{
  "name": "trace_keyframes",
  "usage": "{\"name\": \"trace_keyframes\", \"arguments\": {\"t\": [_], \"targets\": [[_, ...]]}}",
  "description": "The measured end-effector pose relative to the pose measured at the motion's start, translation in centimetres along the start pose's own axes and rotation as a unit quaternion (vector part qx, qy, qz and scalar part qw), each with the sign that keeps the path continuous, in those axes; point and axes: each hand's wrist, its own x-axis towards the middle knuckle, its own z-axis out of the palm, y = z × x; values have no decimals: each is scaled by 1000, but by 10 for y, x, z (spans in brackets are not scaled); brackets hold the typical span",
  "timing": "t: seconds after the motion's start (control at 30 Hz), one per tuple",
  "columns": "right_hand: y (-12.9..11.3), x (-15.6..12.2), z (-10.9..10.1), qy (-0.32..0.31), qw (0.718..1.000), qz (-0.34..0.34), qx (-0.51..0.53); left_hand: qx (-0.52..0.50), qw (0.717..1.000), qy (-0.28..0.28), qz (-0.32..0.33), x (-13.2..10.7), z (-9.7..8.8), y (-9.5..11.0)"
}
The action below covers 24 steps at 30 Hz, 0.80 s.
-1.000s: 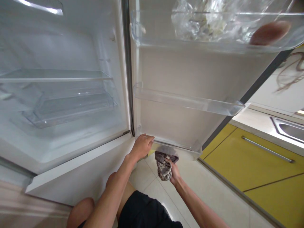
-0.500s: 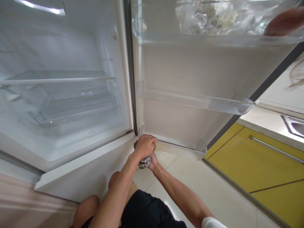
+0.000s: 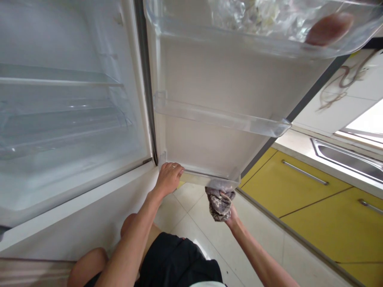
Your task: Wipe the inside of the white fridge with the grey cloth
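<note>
An open fridge door point(image 3: 227, 95) stands in front of me, its white inner side facing me. My left hand point(image 3: 168, 178) grips the door's bottom edge near the hinge, fingers curled over the lip. My right hand point(image 3: 230, 213) is closed on a crumpled grey-brown cloth point(image 3: 220, 201) and presses it up against the underside of the door's bottom edge near the outer corner. A clear door shelf point(image 3: 221, 119) sits at mid height. A higher clear shelf point(image 3: 248, 36) holds a crinkled plastic bag point(image 3: 257, 14) and a brown rounded item point(image 3: 329, 28).
The fridge's interior point(image 3: 68, 119) on the left has a glass shelf and a clear drawer. Yellow cabinet fronts point(image 3: 323, 199) with metal handles run along the right, with a steel sink point(image 3: 347, 157) above. Pale floor tiles point(image 3: 197, 223) lie below. My knees and dark shorts fill the bottom.
My right hand with the cloth slid right along the door's bottom edge, from beside my left hand to the outer corner. The view shifted slightly right.
</note>
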Motion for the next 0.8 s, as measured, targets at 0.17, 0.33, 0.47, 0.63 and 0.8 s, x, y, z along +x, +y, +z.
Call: {"name": "trace_keyframes", "arguments": {"t": [0.17, 0.33, 0.47, 0.63, 0.8], "targets": [[-31, -18, -40, 132, 991, -8, 1, 7, 1000, 26, 8, -1, 2, 2], [-64, -29, -49, 183, 971, -109, -108, 5, 999, 37, 17, -1, 3, 1], [-97, -40, -51, 178, 934, -215, -224, 5, 999, 48, 23, -2, 5, -1], [-141, -52, -46, 180, 881, -322, -296, -4, 997, 75, 30, -5, 13, -3], [-173, -47, -2, 102, 821, -406, -387, -99, 986, 134, 20, -8, 25, -13]]}}
